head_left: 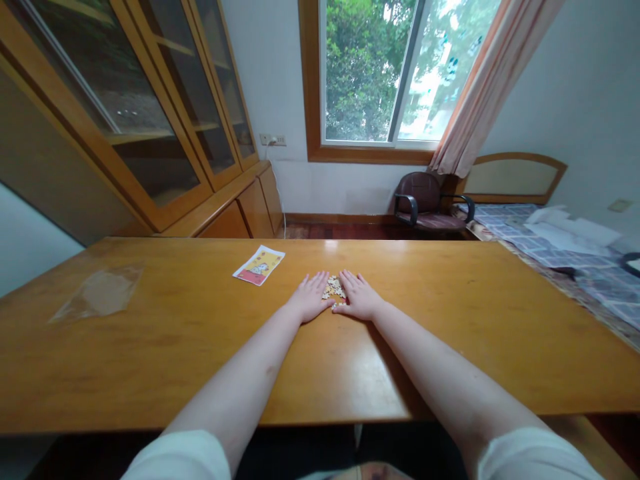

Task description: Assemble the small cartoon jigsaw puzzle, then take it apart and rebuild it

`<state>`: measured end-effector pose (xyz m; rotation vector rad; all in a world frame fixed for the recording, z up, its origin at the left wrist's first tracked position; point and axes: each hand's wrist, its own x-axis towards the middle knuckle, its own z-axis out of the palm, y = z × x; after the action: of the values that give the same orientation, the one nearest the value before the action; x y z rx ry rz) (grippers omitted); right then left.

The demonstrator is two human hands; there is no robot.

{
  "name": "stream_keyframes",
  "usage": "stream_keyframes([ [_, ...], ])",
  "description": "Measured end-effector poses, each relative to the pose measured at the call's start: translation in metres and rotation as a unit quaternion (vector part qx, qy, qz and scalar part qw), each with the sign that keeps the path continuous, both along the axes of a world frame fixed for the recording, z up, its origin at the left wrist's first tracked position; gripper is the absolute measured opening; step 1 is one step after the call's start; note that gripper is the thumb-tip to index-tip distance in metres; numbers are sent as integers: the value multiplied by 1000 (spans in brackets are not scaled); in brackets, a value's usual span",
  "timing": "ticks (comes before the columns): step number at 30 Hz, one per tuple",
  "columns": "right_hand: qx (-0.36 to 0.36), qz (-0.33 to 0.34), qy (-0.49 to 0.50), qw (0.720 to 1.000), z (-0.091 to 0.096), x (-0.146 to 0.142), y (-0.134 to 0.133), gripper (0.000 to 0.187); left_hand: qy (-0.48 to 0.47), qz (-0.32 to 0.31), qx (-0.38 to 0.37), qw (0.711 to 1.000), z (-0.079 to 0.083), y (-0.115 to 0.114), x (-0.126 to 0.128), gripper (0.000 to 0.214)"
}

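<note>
Left hand [310, 297] and right hand [361, 295]: one each, flat on the wooden table [200, 353], fingers open, gripping nothing. Jigsaw pieces [334, 289]: one small heap between the hands, too small to count, still loose, no finished picture showing. Printed card [259, 265]: one, just beyond. Plastic sheet [97, 293]: one, far left. Chair [423, 205]: one, beyond the table.

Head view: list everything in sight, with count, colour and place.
Wooden table: 1, honey-brown, foreground.
Jigsaw pieces: small heap, cream, mid-table.
Printed card: 1, yellow and red, left of pieces.
Plastic sheet: 1, clear, table's left.
Glass-fronted cabinet: 1, wooden, back left.
Window: 1, wood-framed, back centre.
Curtain: 1, pale pink, window's right.
Chair: 1, dark maroon, below window.
Bed: 1, blue checked, right.
Left hand: 1, flat on table, beside pieces.
Right hand: 1, flat on table, beside pieces.
</note>
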<state>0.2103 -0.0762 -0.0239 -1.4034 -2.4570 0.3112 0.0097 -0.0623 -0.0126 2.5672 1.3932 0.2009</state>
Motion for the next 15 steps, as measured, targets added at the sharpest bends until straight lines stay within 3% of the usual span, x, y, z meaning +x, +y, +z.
stream_keyframes([
  [6,2,4,23,1000,0,-16,17,96,-28,6,-5,1000,-2,17,29,64],
  [15,15,7,67,998,-1,-16,16,80,-65,24,15,997,-2,13,28,55],
])
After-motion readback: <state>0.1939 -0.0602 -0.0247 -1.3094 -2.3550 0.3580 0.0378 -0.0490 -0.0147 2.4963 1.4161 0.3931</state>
